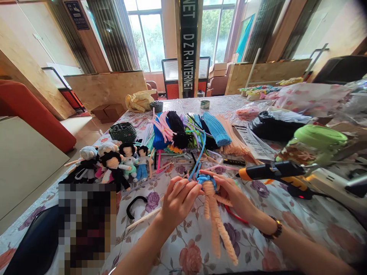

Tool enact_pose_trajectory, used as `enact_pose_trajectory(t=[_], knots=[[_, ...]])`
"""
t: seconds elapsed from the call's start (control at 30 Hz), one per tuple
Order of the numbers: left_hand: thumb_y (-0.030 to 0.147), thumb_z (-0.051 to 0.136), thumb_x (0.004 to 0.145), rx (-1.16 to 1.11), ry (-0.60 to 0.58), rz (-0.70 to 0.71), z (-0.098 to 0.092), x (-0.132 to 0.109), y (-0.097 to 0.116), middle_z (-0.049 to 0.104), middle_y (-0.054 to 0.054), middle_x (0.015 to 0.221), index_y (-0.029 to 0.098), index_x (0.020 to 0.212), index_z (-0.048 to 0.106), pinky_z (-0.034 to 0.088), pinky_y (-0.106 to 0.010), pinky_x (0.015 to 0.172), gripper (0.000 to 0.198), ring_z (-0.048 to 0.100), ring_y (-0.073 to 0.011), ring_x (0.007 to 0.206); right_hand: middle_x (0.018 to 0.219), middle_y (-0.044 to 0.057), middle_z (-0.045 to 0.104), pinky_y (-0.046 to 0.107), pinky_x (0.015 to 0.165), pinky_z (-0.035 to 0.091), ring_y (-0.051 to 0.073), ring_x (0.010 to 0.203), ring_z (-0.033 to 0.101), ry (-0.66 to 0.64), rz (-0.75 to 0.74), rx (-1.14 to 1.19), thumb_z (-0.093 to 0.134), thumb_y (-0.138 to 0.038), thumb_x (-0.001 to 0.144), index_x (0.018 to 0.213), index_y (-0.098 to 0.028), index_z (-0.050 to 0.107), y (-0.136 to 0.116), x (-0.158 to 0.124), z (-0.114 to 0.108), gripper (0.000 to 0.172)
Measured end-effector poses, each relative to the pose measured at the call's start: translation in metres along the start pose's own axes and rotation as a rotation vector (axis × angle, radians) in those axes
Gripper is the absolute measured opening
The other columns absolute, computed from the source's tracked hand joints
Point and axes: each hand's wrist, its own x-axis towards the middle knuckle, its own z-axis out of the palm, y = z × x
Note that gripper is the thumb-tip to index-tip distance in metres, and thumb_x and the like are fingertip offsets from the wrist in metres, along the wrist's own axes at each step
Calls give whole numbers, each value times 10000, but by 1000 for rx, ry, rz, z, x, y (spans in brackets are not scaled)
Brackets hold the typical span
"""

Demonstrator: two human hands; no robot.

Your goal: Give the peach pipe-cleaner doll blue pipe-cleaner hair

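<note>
A doll figure [210,200] of peach pipe cleaners, wound with blue at its upper end, is between my hands above the flowered tablecloth. Its long legs point down toward me. My left hand [181,198] has its fingers pinched at the blue part, where a blue pipe cleaner [197,163] sticks up and away. From the other side, my right hand [236,196] grips the doll, thumb and fingers around the blue winding. The fingertips of both hands are partly hidden. Under my right hand lies a red pipe cleaner [235,216].
Dressed dolls [111,162] sit at the left near a dark basket [122,132]. Pipe-cleaner bundles [216,130] lie beyond my hands. A glue gun [269,172] is at the right, near a green-lidded jar [319,135]. A black curved pipe cleaner [131,206] lies left.
</note>
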Motion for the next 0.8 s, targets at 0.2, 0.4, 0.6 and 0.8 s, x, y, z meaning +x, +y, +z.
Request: enact_pose_trajectory(t=[0.2, 0.4, 0.6, 0.8], knots=[[120, 695, 754, -16, 11, 37, 1, -2, 0, 738, -43, 868, 113, 1002, 623, 471, -343, 799, 259, 621, -165, 782, 1270, 36, 607, 410, 963, 437, 254, 1117, 567, 5, -8, -78, 514, -417, 869, 1230, -281, 609, 1, -1, -3, 397], [121, 701, 749, -18, 21, 44, 0, -1, 0, 740, -39, 869, 122, 996, 635, 478, -339, 779, 256, 625, -160, 779, 1307, 15, 581, 423, 1027, 357, 259, 1192, 508, 30, -22, -199, 498, -382, 878, 1206, -293, 624, -5, -2, -2, 361], [106, 713, 729, -38, 31, 33, 0, -1, 1, 735, -39, 833, 119, 974, 647, 475, -334, 774, 255, 614, -154, 756, 1295, 1, 590, 420, 1083, 291, 248, 1224, 488, 20, -59, -238, 504, -382, 880, 1193, -308, 633, -4, -2, -4, 346], [122, 706, 741, -43, 47, 6, 1, 0, 1, 731, -27, 793, 134, 973, 644, 473, -324, 760, 240, 613, -148, 743, 1267, 3, 611, 431, 1105, 268, 247, 1237, 479, 24, -80, -276, 506, -382, 879, 1199, -299, 632, -7, -2, -2, 354]])
